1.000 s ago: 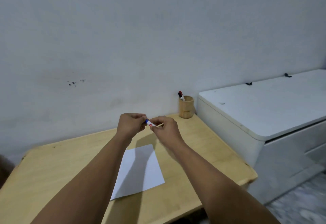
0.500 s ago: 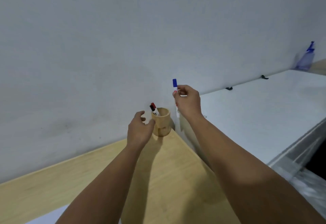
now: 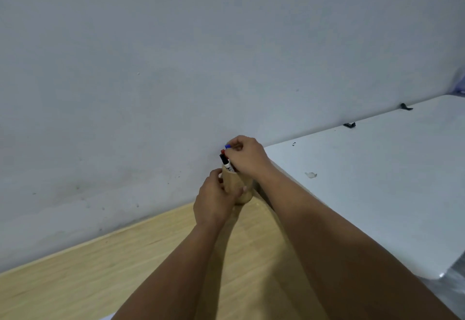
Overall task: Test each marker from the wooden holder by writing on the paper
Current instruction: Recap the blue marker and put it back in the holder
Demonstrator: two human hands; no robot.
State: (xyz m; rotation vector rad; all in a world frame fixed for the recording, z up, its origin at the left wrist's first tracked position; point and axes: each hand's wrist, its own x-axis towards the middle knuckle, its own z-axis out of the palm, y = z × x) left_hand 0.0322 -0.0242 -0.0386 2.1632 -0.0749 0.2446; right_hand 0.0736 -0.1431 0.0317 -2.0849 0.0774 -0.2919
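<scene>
While the wooden holder (image 3: 237, 186) is gripped by the left hand (image 3: 214, 200), a blue-capped marker (image 3: 227, 146) is pinched above it by the right hand (image 3: 247, 154). Red and black markers (image 3: 224, 160) are seen inside

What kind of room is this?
Probably a plain home or study corner: a wooden desk against a bare wall, a wooden holder of markers, and a white cabinet beside it.
</scene>
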